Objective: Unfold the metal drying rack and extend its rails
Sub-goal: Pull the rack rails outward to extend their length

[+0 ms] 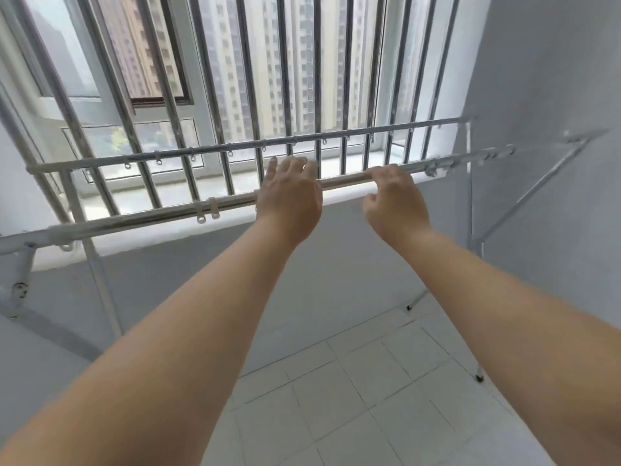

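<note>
Nearest are two bare forearms reaching out to the near rail (151,219) of the drying rack (472,196), which stands unfolded before the barred window (255,79). The rails look largely extended; final lengthening may remain. The left hand (289,200) rests flat, fingers released; the right hand (395,200) curls loosely over the rail.

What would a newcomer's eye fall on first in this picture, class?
Two bare forearms reach up the middle, the left hand and right hand resting on the near rail of a metal drying rack. Behind it, the barred window shows tall apartment blocks.
</note>
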Demonstrator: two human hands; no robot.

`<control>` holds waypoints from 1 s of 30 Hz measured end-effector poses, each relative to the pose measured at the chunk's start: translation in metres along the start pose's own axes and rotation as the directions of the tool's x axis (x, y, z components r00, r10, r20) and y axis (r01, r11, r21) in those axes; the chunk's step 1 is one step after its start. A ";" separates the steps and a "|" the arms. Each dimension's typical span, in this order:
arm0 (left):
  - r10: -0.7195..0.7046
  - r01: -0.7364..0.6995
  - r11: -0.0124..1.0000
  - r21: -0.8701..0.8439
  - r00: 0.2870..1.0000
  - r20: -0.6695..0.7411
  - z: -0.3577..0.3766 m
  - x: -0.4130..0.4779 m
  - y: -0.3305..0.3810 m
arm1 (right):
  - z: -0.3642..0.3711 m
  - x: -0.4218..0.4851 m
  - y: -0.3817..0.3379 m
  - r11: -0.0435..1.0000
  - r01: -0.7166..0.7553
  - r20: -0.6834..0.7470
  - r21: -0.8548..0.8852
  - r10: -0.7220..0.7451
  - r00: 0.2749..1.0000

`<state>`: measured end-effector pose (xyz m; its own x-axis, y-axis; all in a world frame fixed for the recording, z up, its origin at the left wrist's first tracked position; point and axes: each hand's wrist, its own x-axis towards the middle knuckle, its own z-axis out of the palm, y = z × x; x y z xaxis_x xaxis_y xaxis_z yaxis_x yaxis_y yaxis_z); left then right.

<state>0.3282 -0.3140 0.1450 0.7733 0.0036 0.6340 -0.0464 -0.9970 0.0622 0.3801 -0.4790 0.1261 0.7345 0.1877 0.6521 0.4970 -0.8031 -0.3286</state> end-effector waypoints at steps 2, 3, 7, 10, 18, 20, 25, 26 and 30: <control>0.028 -0.028 1.000 0.009 1.000 0.006 0.010 0.015 0.030 | -0.014 0.007 0.036 1.000 -0.026 0.010 -0.014 0.026 1.000; 0.029 -0.029 1.000 0.011 1.000 0.012 0.015 0.022 0.043 | -0.020 0.011 0.051 0.999 -0.039 0.017 -0.013 0.039 0.999; -0.007 0.004 0.999 0.042 0.998 0.068 0.036 0.047 0.085 | -0.038 0.031 0.108 0.997 -0.076 0.066 -0.021 0.078 0.995; -0.027 0.020 0.997 0.073 0.995 0.096 0.058 0.062 0.120 | -0.048 0.046 0.156 0.995 -0.095 0.087 -0.044 0.098 0.991; -0.125 0.079 0.974 0.211 0.969 0.213 0.104 0.106 0.183 | -0.063 0.093 0.242 0.991 -0.094 0.187 -0.096 0.110 0.976; -0.143 0.082 0.963 0.258 0.963 0.227 0.109 0.112 0.185 | -0.061 0.100 0.250 0.988 -0.104 0.228 -0.111 0.128 0.965; -0.120 0.083 0.970 0.226 0.980 0.156 0.130 0.118 0.190 | -0.047 0.114 0.260 0.986 -0.139 0.300 -0.089 0.160 0.940; -0.107 0.080 0.974 0.210 0.987 0.119 0.133 0.119 0.188 | -0.043 0.118 0.260 0.985 -0.148 0.311 -0.092 0.169 0.935; -0.058 0.058 0.992 0.114 0.998 -0.003 0.145 0.122 0.171 | -0.023 0.124 0.259 0.972 -0.200 0.360 -0.120 0.231 0.904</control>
<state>0.5064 -0.4950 0.1218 0.7731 0.0617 0.6313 0.0712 -0.9974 0.0104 0.5893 -0.6765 0.1373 0.9449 0.1882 0.2677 0.2808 -0.8864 -0.3680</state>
